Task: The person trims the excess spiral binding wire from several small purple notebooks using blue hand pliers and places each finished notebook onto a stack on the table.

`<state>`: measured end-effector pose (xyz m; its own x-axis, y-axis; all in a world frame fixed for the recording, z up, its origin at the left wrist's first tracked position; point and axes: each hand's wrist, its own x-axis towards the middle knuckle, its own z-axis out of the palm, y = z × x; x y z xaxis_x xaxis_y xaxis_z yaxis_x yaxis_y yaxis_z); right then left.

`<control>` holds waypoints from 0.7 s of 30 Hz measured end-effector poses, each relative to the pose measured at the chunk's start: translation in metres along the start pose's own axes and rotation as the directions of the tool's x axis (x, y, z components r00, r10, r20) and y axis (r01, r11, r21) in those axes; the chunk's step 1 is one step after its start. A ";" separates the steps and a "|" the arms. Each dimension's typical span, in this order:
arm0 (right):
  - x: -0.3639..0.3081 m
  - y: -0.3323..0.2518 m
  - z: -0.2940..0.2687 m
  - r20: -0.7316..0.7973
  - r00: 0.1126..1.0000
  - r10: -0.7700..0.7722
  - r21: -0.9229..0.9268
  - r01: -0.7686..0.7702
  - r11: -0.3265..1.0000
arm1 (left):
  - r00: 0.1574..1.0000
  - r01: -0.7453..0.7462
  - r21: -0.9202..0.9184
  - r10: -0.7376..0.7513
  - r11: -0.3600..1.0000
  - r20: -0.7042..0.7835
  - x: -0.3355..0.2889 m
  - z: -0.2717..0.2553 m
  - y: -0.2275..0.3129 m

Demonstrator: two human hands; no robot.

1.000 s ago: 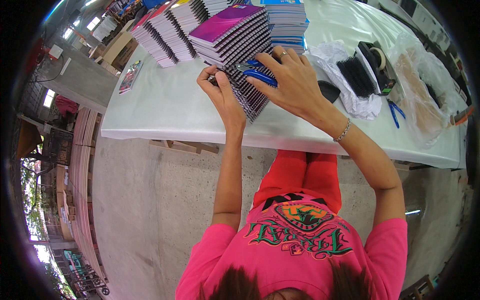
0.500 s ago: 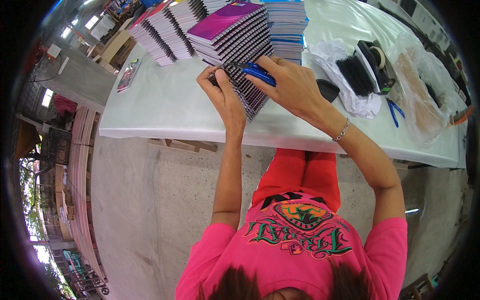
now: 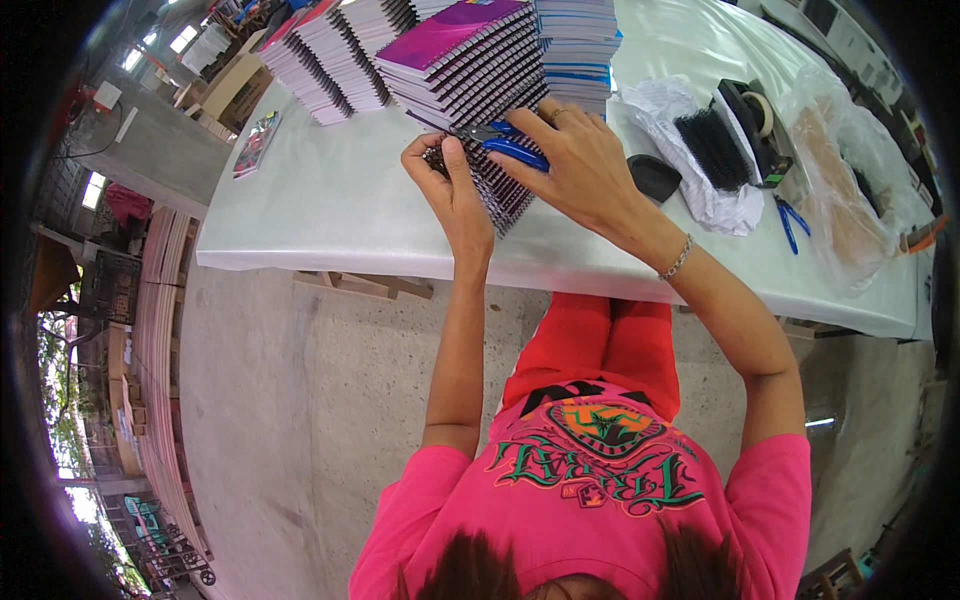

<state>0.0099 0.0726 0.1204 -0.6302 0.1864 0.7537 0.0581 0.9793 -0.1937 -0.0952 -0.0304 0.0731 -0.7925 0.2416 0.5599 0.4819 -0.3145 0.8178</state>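
Observation:
A tall stack of spiral-bound notebooks (image 3: 455, 42) with a purple cover on top stands near the front of the table, black coils facing me. My right hand (image 3: 585, 170) is closed around blue-handled pliers (image 3: 517, 152), whose jaws point left to the coil ends at the stack's left corner. My left hand (image 3: 456, 195) is curled at that corner, thumb up, gripping the edge of a spiral notebook low in the pile. The fingers partly cover the dark coil there, so the exact contact of the jaws is hard to see.
More notebook stacks (image 3: 320, 65) and a blue-edged stack (image 3: 575, 50) stand behind on the white-covered table (image 3: 330, 225). To the right lie black coils (image 3: 712, 150) on crumpled paper, a tape dispenser (image 3: 757, 125), a second pair of blue pliers (image 3: 790, 225) and a plastic bag (image 3: 850, 190).
The plier jaws and my left hand have shifted slightly right at the stack's corner. Both hands keep their grip.

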 end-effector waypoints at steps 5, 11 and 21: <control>-0.001 -0.002 0.000 0.125 0.988 0.089 0.077 -0.099 0.992 | 0.999 -0.031 0.057 0.032 0.998 -0.025 0.000 0.003 0.004; -0.005 -0.006 -0.011 0.103 0.987 0.123 0.052 -0.129 0.990 | 0.994 0.015 -0.040 -0.019 0.999 -0.111 -0.002 0.005 0.002; -0.010 0.003 0.000 0.072 0.994 0.084 -0.018 -0.083 0.996 | 0.999 0.028 -0.095 -0.026 0.995 0.024 -0.007 0.000 -0.001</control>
<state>0.0166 0.0735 0.1125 -0.6771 0.2622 0.6876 0.1239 0.9617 -0.2447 -0.0901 -0.0315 0.0682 -0.7957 0.2718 0.5413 0.4217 -0.3929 0.8172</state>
